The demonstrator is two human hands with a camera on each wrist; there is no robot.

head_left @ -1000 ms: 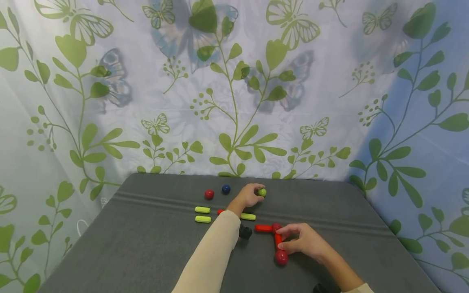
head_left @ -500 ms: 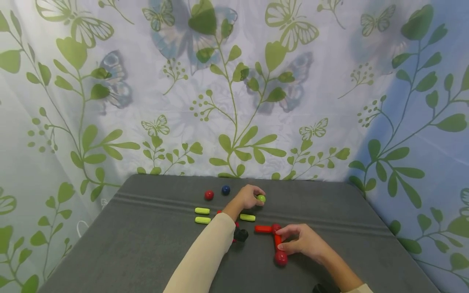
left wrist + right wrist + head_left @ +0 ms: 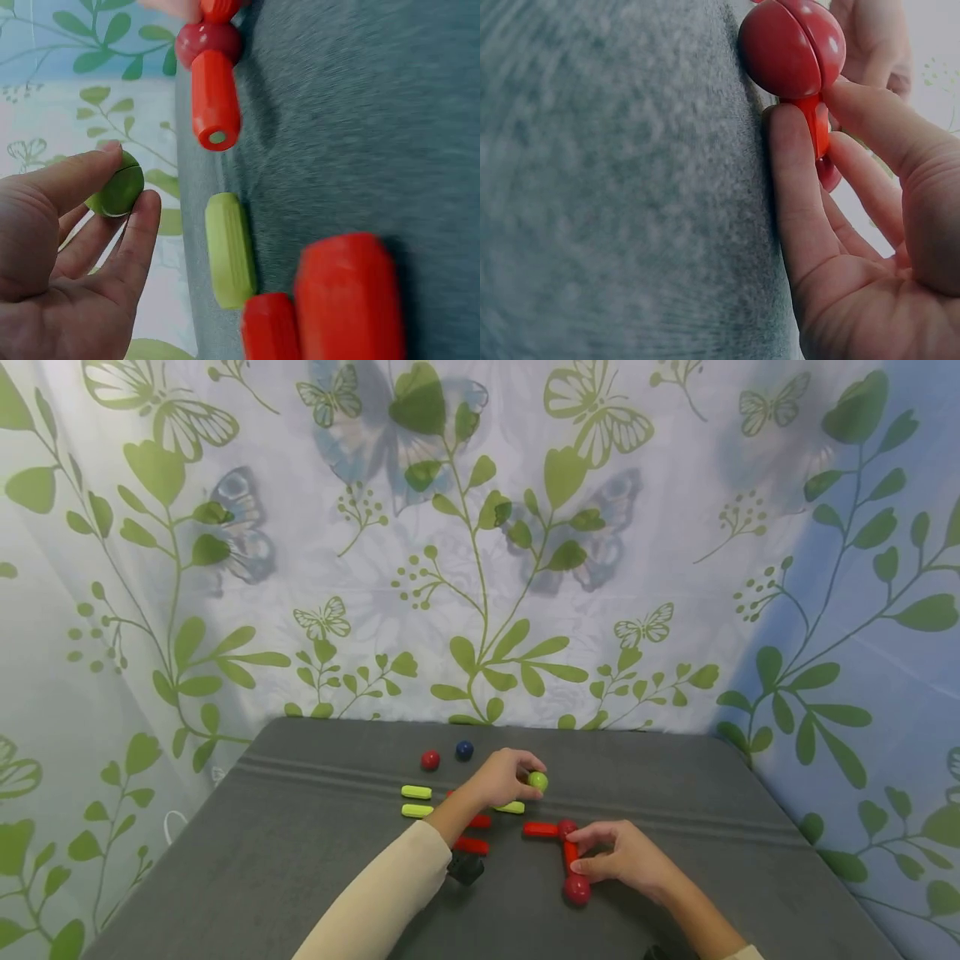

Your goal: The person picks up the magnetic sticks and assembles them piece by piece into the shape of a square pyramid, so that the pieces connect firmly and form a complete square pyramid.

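Observation:
Between thumb and fingertips my left hand (image 3: 504, 778) pinches a green ball (image 3: 538, 782); in the left wrist view that ball (image 3: 121, 187) appears off the table. My right hand (image 3: 626, 860) grips a red stick (image 3: 572, 855) with a red ball (image 3: 577, 889) on its near end and another red ball (image 3: 567, 830) on its far end. From that far ball a second red stick (image 3: 540, 830) points left, its free end showing a pale round tip in the left wrist view. In the right wrist view the near red ball (image 3: 791, 49) sits just beyond my fingertips.
Loose red sticks (image 3: 471, 845) and a yellow-green stick (image 3: 512, 807) lie under and beside my left forearm. Two more yellow-green sticks (image 3: 417, 811) lie further left. A red ball (image 3: 430, 760) and a blue ball (image 3: 464, 750) rest behind them on the grey table (image 3: 300, 860).
My left hand has brought the green ball nearer, toward the red piece, and its forearm has swung left, uncovering red sticks. My right hand stays in place on the red stick.

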